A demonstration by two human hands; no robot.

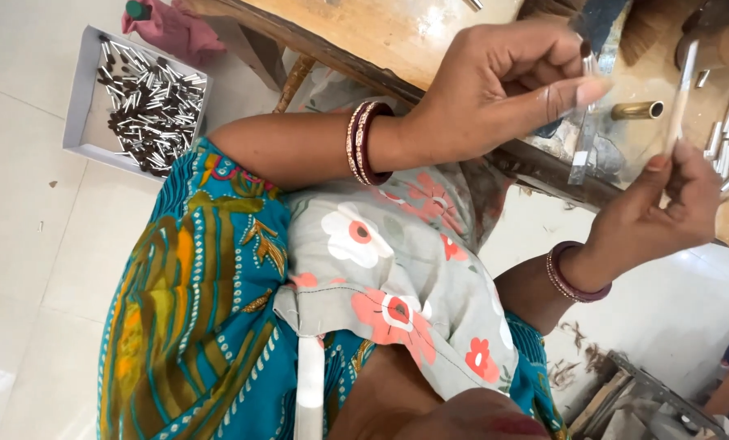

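Head view: a floral grey cloth (397, 269) covers the lap nearest the lens. Left hand (503, 90) pinches a small silver tube (590, 63) at the fingertips; right hand (666, 204) is closed on a thin pale stick (684, 85) above the wooden tabletop (397, 33). Risk: both grips are slight, so either piece could slip, roll among the loose tubes (727, 138) or drop to the floor. A tray of tubes (83, 81) sits well apart.

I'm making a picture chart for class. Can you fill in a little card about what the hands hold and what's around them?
Left hand: pinches a small thin tube
Right hand: holds a long pale stick upright
Between the hands: a brass tube lying on the wooden bench
On the floor: a white tray of small metal pieces
Wrists: dark red bangles
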